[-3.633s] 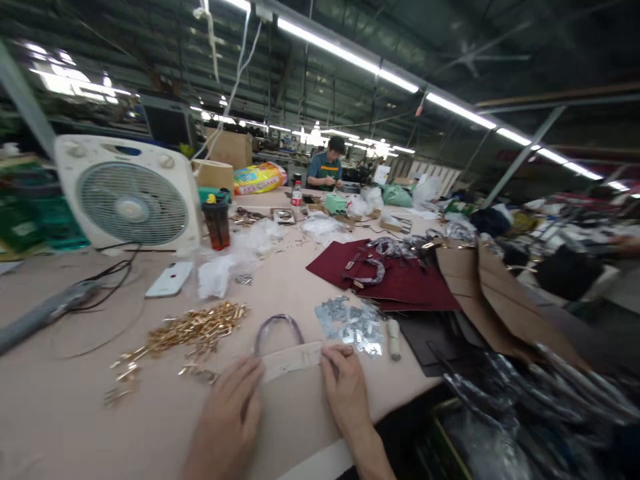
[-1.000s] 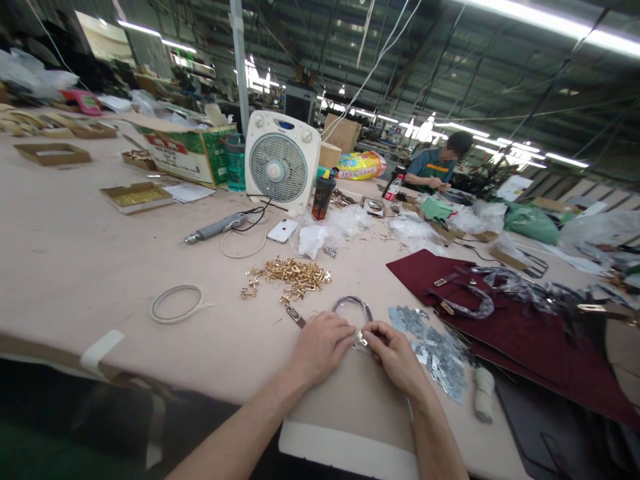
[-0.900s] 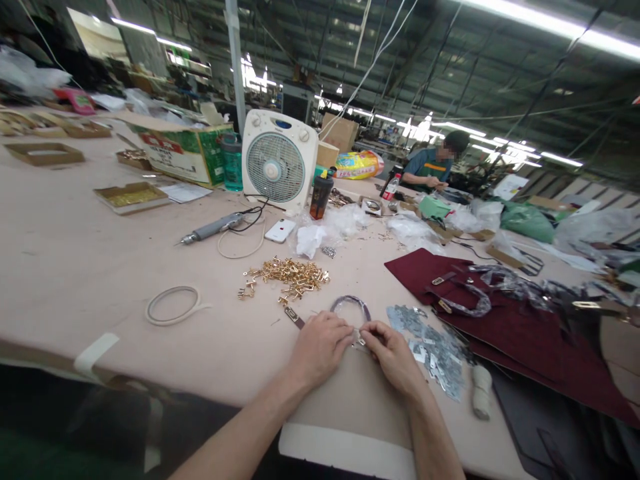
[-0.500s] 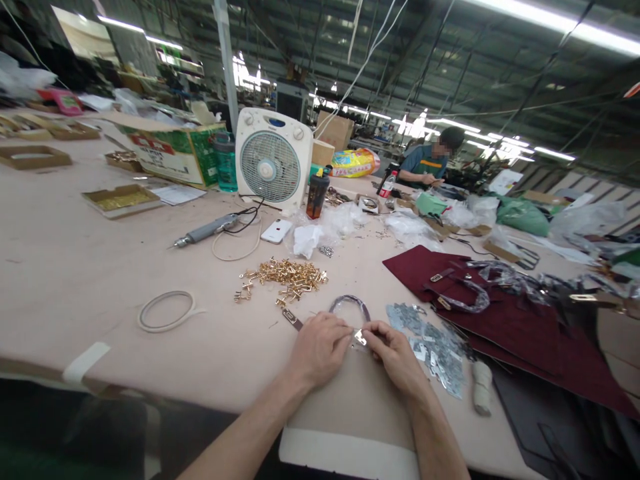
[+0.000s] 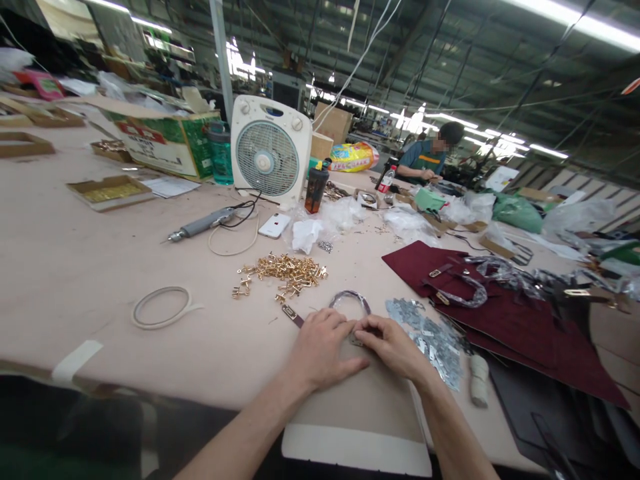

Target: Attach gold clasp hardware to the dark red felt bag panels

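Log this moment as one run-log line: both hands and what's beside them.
left hand: at metal fitting | right hand: pinching it | beside: plastic-wrapped handle loop, silver clips, tan panel

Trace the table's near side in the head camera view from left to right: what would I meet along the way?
A coiled pale cord, loose brass fittings, the person's left hand, their right hand, a heap of silver metal pieces, a cream-coloured roll.

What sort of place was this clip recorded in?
Most likely a bag or leather-goods factory: a long shared worktable holds a heap of brass fittings and dark red cut panels, and a co-worker sits farther down it under industrial lighting.
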A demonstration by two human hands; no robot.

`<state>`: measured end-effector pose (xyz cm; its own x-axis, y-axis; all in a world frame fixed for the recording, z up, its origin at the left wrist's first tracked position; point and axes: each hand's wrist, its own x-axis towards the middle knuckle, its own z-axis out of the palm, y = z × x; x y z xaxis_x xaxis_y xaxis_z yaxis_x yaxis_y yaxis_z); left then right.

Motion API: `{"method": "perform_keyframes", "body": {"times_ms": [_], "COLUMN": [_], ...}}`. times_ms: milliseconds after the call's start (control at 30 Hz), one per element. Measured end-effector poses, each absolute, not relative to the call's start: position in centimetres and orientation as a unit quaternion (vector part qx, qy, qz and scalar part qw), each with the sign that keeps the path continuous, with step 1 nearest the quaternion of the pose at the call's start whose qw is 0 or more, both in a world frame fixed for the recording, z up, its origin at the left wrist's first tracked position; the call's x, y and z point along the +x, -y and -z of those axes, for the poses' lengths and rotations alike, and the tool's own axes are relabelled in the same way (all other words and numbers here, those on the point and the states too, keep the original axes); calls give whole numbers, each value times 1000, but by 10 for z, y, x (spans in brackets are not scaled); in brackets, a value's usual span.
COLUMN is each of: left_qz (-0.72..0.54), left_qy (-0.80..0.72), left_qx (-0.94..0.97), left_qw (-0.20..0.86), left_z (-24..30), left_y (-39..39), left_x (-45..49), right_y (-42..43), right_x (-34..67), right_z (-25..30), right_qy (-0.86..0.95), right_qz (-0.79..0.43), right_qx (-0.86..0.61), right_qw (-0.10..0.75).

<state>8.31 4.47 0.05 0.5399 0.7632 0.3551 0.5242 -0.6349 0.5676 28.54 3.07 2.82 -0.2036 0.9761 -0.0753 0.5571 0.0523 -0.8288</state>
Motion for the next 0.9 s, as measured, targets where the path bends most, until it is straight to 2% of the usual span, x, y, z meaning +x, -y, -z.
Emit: {"method": "perform_keyframes", "body": {"times_ms": [233, 533, 700, 900], "left_qz": [-313, -277, -292, -309], "left_qy": [-376, -450, -459, -464], "left_qx": [840, 816, 802, 789], "left_qw": [233, 235, 246, 257], "left_z": [7, 6, 8, 10], "left_y": [-56, -73, -74, -72], "left_x": [78, 93, 95, 96], "right_y": [-30, -12, -3, 7], "right_x": [284, 282, 279, 280], "right_z": [-25, -24, -14, 0], "right_qy": [703, 746, 777, 810], "right_qz": [-337, -270, -187, -104], "right_qx": [-576, -541, -514, -492], "right_qw": [246, 280, 312, 302]}}
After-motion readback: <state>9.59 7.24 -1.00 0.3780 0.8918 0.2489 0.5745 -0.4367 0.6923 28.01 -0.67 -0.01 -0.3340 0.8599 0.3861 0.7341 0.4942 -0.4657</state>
